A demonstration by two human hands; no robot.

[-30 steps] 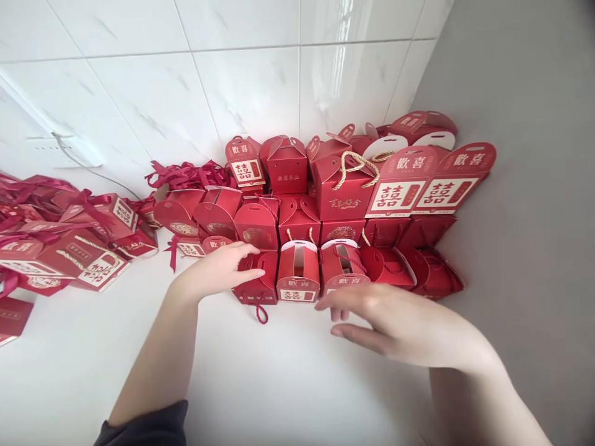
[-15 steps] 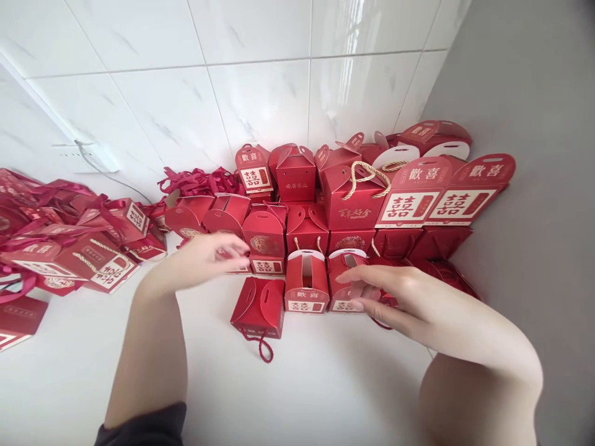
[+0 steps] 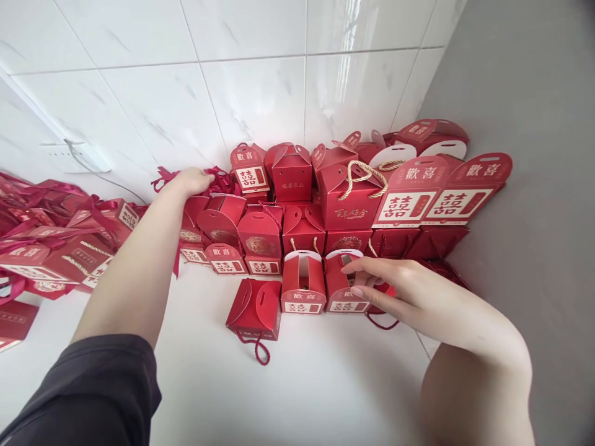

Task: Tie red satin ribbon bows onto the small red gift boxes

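My left hand (image 3: 198,181) is at the heap of dark red ribbons (image 3: 225,183) by the wall; its fingertips are hidden among them, so I cannot tell whether they grip any. My right hand (image 3: 388,285) hovers over the front right red gift box (image 3: 335,282), thumb and fingers apart with nothing between them. Beside that box stands another red box (image 3: 303,282) with a slot open along its top. To its left a closed red box (image 3: 255,306) has a red cord loop (image 3: 261,353) lying in front of it.
Several red boxes are stacked behind, some with cream rope handles (image 3: 365,176). More boxes and ribbons (image 3: 51,241) pile up at the left. A cable (image 3: 102,176) runs from a socket strip on the tiled wall (image 3: 251,93). A grey panel (image 3: 525,124) bounds the right side.
My left hand has moved away from above the front boxes, back and left to the ribbon heap. My right hand has stayed almost in place by the front right box.
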